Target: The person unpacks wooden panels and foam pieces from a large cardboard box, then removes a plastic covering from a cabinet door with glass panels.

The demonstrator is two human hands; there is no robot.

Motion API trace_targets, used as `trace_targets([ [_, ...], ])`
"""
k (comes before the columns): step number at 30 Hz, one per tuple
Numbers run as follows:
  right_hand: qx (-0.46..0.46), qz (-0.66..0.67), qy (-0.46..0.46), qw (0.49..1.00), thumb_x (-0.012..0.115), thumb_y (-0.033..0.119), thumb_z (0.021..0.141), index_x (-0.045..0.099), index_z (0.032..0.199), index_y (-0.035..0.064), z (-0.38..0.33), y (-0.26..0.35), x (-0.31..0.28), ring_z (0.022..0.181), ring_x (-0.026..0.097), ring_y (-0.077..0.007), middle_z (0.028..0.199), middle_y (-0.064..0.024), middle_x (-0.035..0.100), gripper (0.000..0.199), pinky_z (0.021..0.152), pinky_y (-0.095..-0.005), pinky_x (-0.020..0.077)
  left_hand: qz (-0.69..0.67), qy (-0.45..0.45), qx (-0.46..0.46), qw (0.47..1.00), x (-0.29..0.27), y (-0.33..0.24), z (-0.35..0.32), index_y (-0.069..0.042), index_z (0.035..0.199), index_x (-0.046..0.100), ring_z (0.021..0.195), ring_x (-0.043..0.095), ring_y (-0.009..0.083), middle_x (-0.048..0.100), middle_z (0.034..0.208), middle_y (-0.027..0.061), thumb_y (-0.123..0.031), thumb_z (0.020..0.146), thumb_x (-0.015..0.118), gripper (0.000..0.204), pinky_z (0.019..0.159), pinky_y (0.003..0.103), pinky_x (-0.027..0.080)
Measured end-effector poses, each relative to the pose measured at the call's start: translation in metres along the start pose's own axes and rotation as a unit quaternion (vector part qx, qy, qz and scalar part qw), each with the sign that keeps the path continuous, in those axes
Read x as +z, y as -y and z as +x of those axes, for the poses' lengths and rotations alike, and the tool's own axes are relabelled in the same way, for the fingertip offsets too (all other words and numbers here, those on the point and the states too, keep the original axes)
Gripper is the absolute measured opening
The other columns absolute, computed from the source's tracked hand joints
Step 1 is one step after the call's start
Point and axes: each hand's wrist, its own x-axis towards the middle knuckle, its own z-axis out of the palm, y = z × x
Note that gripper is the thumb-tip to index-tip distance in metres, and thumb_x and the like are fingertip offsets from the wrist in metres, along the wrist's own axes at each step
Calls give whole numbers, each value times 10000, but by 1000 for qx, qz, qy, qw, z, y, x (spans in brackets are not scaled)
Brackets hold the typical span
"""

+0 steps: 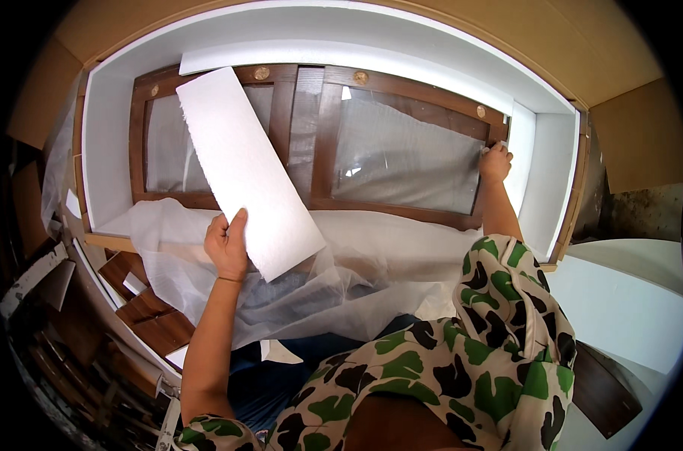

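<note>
My left hand point(227, 244) grips the lower left edge of a white foam board point(250, 173), thumb on top. The board slants across a dark brown wooden frame with glass panes point(326, 150), which lies in a box lined with white foam. At the frame's right end is my right hand point(496, 161), its fingers curled by the corner. Whether they hold a small white piece or the frame edge is hard to make out. Thin translucent wrapping sheet point(289, 308) hangs over the box's near side and in front of me.
A foam strip point(341, 56) runs along the far inner wall. Open cardboard flaps point(635, 128) stand around the box. White panels point(620, 301) lie at the right, with a dark brown piece point(608, 391) below. Brown wooden parts point(150, 316) are at the near left.
</note>
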Motion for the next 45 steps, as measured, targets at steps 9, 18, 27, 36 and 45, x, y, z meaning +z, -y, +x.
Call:
trace_targets([
  [9,111,-3,74,991,479,284,859,487,1152,97,20,-16,-1,1119,470,-333,1193,-114,490,348,865,-472,439,-258,-25,-168,951,-45,-57,-16,12,885,610,729,528,127,586,816,40,-191,808,612,217,694,232,413],
  [18,-252,98,-67,960,540,124,776,536,1055,10,-15,99,-32,1019,521,-345,1131,-181,524,301,902,-443,409,-375,-265,-44,887,-218,-68,-120,18,1100,535,861,615,220,622,987,139,-284,921,430,367,766,301,504],
  [27,-732,184,-63,653,560,81,720,546,959,19,-176,368,-114,1114,433,-304,1098,-125,518,248,964,-374,355,-471,-280,-48,835,-213,-105,-90,13,1166,500,895,622,236,583,1115,140,-235,935,416,350,738,340,540],
  [36,-755,95,-35,648,560,123,708,539,848,57,-155,343,-109,943,473,-254,911,-75,516,157,862,-333,397,-525,-211,12,824,-232,-102,-90,0,1239,464,949,604,220,547,1174,138,-110,926,381,342,809,334,525],
  [45,-730,66,-41,679,580,173,733,566,829,77,-164,323,-115,964,487,-249,922,-75,539,136,863,-336,399,-549,-273,-14,790,-245,-95,-93,20,1161,499,962,573,191,581,1088,111,-281,894,487,403,838,287,461],
])
